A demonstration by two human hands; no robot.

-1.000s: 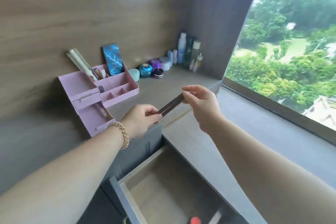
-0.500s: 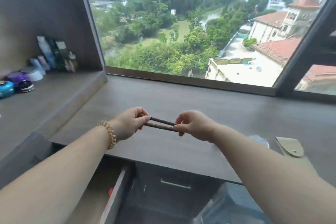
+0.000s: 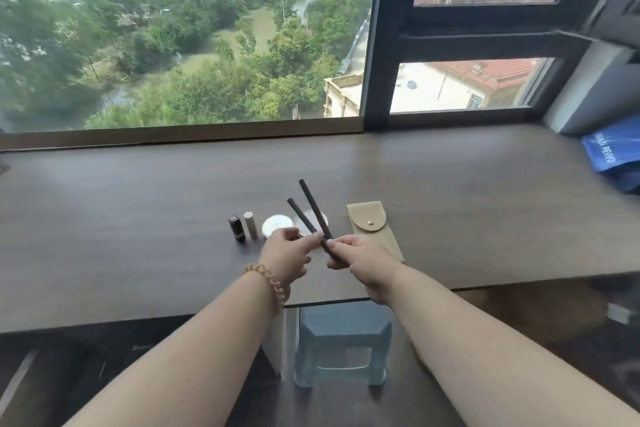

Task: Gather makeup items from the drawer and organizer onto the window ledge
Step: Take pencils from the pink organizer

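A single head-worn wide-angle camera is looking forward and steeply down from above the near edge of the window ledge (image 3: 138, 218), facing the window (image 3: 180, 38) straight on. It is sitting close, so both forearms are running up from the bottom corners toward mid-frame. The stool (image 3: 343, 340) below the ledge is showing near the bottom, and straight lines are bowing at the edges

The blue bag (image 3: 613, 152) bears white lettering, too blurred to read.
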